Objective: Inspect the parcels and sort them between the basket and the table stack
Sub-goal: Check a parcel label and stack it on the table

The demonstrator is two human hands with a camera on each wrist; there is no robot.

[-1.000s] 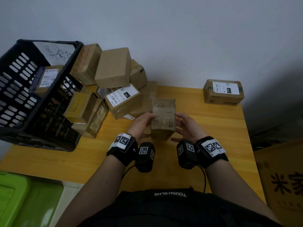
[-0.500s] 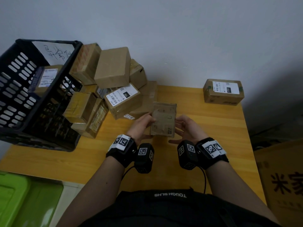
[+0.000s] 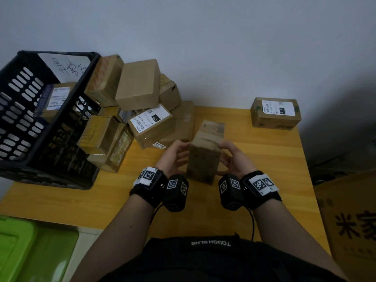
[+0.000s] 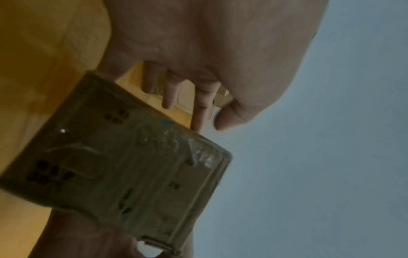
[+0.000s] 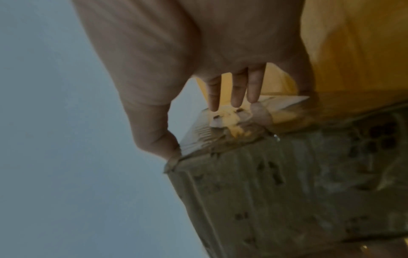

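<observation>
A small brown taped parcel (image 3: 204,159) is held above the yellow table (image 3: 264,159) in front of me, between both hands. My left hand (image 3: 181,151) holds its left side and my right hand (image 3: 225,151) its right side. In the left wrist view, the fingertips of my left hand (image 4: 203,122) touch the far edge of the parcel (image 4: 123,174). On the right wrist view, my right hand (image 5: 198,127) has its thumb on a corner of the parcel (image 5: 287,183) and its fingers behind it. The black slotted basket (image 3: 22,98) sits tilted at the left with a labelled parcel (image 3: 55,98) inside.
A heap of brown parcels (image 3: 142,86) leans against the basket and the wall, one with a white label (image 3: 151,123). A single labelled parcel (image 3: 274,113) lies at the table's far right corner. A green bin (image 3: 20,251) stands below left, a carton (image 3: 352,220) at right.
Both hands have turned the parcel over between them, so a different face now points at me. The hands stayed in about the same spot over the table.
</observation>
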